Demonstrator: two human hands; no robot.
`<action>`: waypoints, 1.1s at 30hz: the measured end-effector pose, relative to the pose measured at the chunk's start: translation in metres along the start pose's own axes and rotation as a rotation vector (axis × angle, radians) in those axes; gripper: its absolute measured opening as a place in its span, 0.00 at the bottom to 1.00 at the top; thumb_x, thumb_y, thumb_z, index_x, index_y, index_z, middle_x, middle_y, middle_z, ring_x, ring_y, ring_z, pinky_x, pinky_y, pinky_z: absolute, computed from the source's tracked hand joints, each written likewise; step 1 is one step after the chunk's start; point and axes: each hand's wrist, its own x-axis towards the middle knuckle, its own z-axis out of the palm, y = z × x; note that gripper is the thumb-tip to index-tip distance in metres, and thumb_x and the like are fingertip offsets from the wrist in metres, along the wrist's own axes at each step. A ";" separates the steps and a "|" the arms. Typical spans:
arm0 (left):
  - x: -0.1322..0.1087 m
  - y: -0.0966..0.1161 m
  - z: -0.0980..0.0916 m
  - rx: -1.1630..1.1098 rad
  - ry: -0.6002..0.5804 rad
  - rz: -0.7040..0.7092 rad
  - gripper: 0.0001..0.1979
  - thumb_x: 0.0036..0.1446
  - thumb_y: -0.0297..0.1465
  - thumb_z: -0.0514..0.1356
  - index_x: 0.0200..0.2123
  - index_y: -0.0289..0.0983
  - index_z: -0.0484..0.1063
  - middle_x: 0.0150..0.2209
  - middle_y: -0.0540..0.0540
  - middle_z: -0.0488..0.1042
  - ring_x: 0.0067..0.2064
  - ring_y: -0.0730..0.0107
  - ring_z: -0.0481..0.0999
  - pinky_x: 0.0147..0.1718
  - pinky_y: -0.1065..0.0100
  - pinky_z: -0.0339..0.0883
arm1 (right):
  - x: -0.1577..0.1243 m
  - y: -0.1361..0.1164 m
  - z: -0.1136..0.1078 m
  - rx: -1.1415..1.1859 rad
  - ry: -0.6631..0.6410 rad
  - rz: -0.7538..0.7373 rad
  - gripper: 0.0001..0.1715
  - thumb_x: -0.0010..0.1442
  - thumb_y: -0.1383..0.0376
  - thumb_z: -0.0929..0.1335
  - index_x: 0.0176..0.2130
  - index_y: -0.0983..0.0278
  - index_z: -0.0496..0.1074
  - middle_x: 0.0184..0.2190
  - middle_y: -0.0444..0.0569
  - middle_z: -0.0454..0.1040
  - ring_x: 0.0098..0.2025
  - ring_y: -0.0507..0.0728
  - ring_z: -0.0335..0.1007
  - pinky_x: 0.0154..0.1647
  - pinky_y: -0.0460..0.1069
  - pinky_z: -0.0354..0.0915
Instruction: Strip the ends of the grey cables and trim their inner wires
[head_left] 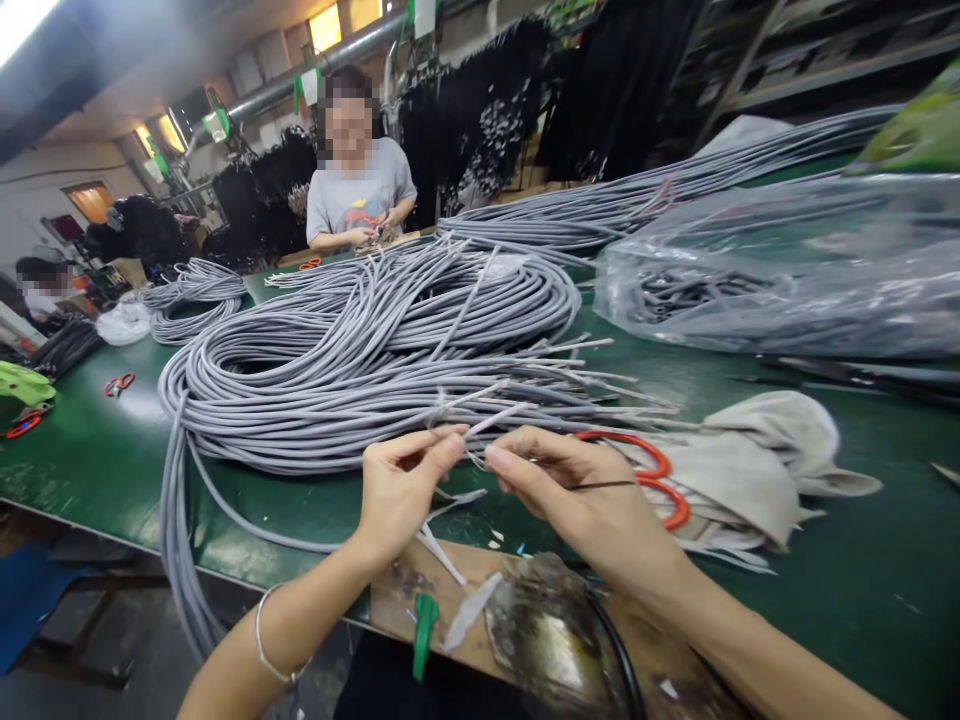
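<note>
Both hands meet over the front edge of a large bundle of grey cables (300,420). My left hand (409,480) pinches a thin whitish strand near a cable end, thumb against the fingers. Close by on its right, my right hand (555,480) is closed at the fingertips on thin pale wires; a thin dark strand runs across its palm side. The wires between the fingertips are fine and partly hidden. Stripped white cable ends (499,415) point right just above the hands. Red-handled scissors (664,490) lie beyond my right hand, beside a light cloth glove (757,460).
A stained metal block (559,630) and a green clip (424,635) are on the wooden board below. A plastic bag (787,270) lies right on the green table (97,460). A person (360,190) works across it. Small red scissors (118,384) lie left.
</note>
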 end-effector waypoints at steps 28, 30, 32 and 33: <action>0.008 -0.001 -0.002 -0.261 -0.113 -0.194 0.23 0.34 0.39 0.70 0.31 0.31 0.69 0.19 0.53 0.66 0.16 0.86 0.56 0.14 0.78 0.42 | 0.001 -0.006 -0.007 0.505 -0.195 0.167 0.22 0.42 0.49 0.74 0.19 0.63 0.68 0.16 0.37 0.52 0.13 0.43 0.39 0.11 0.44 0.38; 0.009 -0.002 -0.004 -0.259 -0.093 -0.186 0.23 0.34 0.39 0.70 0.32 0.31 0.69 0.20 0.52 0.67 0.16 0.85 0.56 0.14 0.78 0.42 | -0.001 -0.010 -0.011 0.438 -0.080 0.068 0.21 0.44 0.49 0.73 0.19 0.62 0.67 0.17 0.38 0.54 0.12 0.44 0.41 0.11 0.45 0.40; 0.008 -0.002 -0.004 -0.232 -0.074 -0.158 0.23 0.35 0.39 0.69 0.32 0.32 0.69 0.20 0.52 0.67 0.16 0.85 0.58 0.13 0.78 0.44 | -0.005 -0.010 -0.011 0.268 0.127 -0.069 0.17 0.47 0.51 0.72 0.21 0.60 0.68 0.15 0.39 0.56 0.13 0.46 0.46 0.12 0.46 0.46; 0.007 -0.001 -0.004 -0.211 -0.063 -0.142 0.22 0.35 0.39 0.69 0.32 0.32 0.68 0.20 0.52 0.68 0.16 0.84 0.59 0.13 0.79 0.45 | -0.006 -0.009 -0.010 0.134 0.217 -0.141 0.14 0.49 0.54 0.71 0.22 0.59 0.69 0.15 0.40 0.59 0.13 0.47 0.49 0.13 0.46 0.49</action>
